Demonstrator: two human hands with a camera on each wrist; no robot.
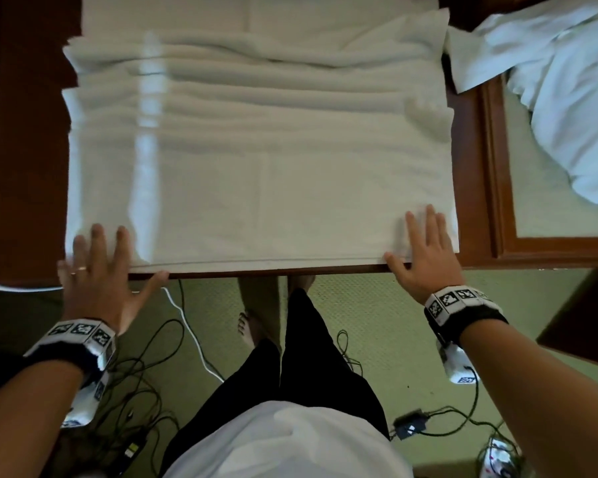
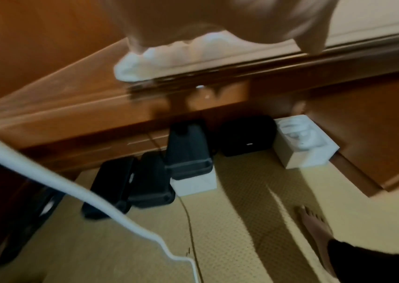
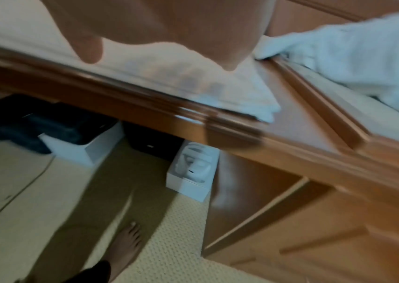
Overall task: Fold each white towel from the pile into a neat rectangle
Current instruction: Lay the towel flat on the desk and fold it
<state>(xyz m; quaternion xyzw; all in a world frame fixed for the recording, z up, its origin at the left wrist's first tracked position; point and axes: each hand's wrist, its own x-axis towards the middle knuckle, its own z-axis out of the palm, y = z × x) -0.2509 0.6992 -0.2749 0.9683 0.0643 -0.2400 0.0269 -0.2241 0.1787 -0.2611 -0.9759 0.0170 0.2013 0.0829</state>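
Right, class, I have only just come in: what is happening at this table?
A person stands at a wooden table, folding a white towel. The towel lies spread flat with its near edge along the table's front edge. The left hand and the right hand press flat on its two near corners, fingers spread. Its far part is still rippled. More white towels lie heaped at the right, and cables trail over the floor.

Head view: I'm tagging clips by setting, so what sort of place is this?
Probably a hotel room or bedroom: a polished wooden desk, green carpet, and rumpled white bedding beside the white towel being folded.
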